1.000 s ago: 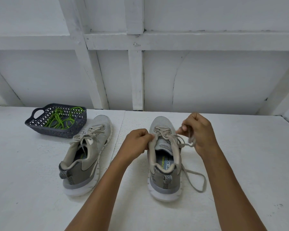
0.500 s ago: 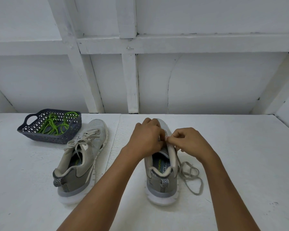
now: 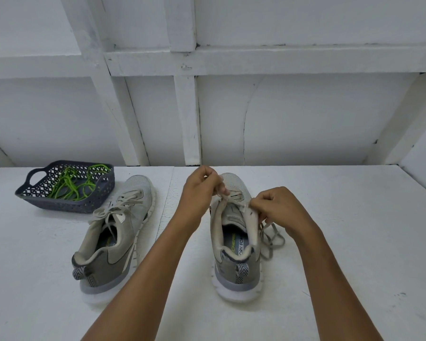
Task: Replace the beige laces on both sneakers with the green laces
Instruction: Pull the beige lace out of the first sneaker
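Two grey sneakers stand on the white table, heels toward me. The right sneaker (image 3: pixel 236 244) has its beige lace (image 3: pixel 271 238) undone, with loose loops lying on the table at its right side. My left hand (image 3: pixel 201 190) pinches a stretch of that lace above the eyelets. My right hand (image 3: pixel 277 207) grips the shoe's right upper edge at the eyelets. The left sneaker (image 3: pixel 116 232) is still laced and tied with its own beige lace (image 3: pixel 123 204). Green laces (image 3: pixel 74 184) lie tangled in a dark basket (image 3: pixel 67 206).
The dark perforated basket sits at the table's back left, just behind the left sneaker's toe. A white wall with beams rises behind the table. Bare white table surface (image 3: pixel 354 230) stretches to the right of the right sneaker.
My left hand has lifted up and away from the shoe with a piece of beige lace. My right hand has shifted right to the shoe's right edge. The view tilted slightly.
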The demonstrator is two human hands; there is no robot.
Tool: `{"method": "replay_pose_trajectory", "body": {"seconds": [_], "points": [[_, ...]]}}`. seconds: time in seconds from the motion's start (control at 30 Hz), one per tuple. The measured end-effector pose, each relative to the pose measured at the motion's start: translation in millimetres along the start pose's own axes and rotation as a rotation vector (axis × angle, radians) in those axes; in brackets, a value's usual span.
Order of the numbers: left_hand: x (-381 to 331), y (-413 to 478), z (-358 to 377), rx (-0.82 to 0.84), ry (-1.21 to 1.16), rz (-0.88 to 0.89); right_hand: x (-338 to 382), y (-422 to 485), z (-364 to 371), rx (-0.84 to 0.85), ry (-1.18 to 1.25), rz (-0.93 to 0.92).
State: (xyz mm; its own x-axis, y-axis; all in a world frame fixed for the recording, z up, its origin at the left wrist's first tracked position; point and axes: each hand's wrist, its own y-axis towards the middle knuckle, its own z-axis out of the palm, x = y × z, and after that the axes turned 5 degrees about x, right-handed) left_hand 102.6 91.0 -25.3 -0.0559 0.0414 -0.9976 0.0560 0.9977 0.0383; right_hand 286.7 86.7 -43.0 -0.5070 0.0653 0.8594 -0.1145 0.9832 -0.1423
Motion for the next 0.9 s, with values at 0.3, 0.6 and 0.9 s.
{"method": "replay_pose_trajectory", "body": {"seconds": [0.3,0.6,0.9], "points": [[1.4,2.2,7.6,0.276,0.902,0.079,0.1,-0.7,2.4,-0.013,0.006,0.009],[3.9,-5.9,8.2,0.127,0.130,0.079,-2.1,-1.7,1.9,-0.011,0.007,0.018],[4.6,4.7,1.8,0.183,0.828,0.105,0.8,-1.4,3.7,-0.013,-0.019,0.012]]}}
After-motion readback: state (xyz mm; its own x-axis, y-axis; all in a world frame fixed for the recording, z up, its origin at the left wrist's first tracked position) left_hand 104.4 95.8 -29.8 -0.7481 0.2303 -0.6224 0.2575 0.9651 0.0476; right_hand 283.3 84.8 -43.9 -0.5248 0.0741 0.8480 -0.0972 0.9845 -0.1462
